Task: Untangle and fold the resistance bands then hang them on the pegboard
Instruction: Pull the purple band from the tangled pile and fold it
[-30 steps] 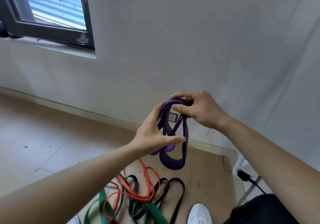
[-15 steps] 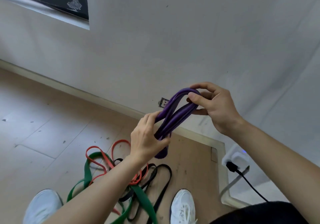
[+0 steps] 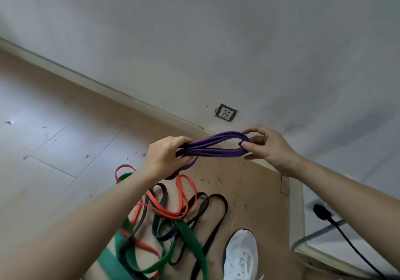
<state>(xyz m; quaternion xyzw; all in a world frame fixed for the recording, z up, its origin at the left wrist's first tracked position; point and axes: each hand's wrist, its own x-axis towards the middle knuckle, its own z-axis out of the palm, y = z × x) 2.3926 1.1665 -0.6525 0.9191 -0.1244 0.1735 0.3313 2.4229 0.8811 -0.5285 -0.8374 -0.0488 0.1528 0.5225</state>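
no readable text, labels or numbers

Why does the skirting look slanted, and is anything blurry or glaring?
Head view: the wide-angle lens and a tilted head likely slant the skirting and enlarge the forearms at the bottom. Head view: soft, even light, no glare; the purple band, left hand and right hand look sharp.

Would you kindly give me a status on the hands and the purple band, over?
Both engaged: left hand grips one end of folded purple band, right hand pinches the other. Below, tangled bands on floor, clear of hands.
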